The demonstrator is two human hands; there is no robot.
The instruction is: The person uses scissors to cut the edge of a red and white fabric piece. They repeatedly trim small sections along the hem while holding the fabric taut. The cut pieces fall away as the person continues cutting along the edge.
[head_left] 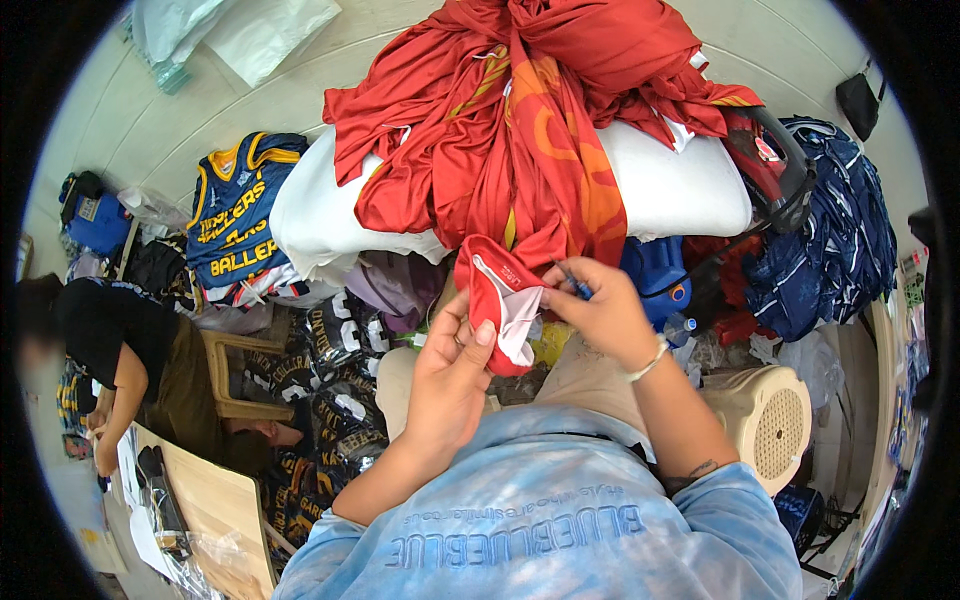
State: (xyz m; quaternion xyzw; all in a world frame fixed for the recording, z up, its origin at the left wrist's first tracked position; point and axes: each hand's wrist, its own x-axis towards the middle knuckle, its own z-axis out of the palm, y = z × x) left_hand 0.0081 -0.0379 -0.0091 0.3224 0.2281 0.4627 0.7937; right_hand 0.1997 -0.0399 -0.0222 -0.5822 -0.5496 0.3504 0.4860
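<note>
My left grip (452,370) pinched a shiny red, white-lined garment edge (512,305) just nearside of the padded white board (680,185); my right grip (608,310) held a slim blue hand tool (580,287). Keeping fabric taut seemed wise.

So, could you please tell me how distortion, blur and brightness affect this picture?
In the head view, the corners fall to black and seams in the pale floor bow; the co-worker's head is smeared at the left edge; the white padded board looks bright; the red cloth, left hand and right hand look fairly sharp.
</note>
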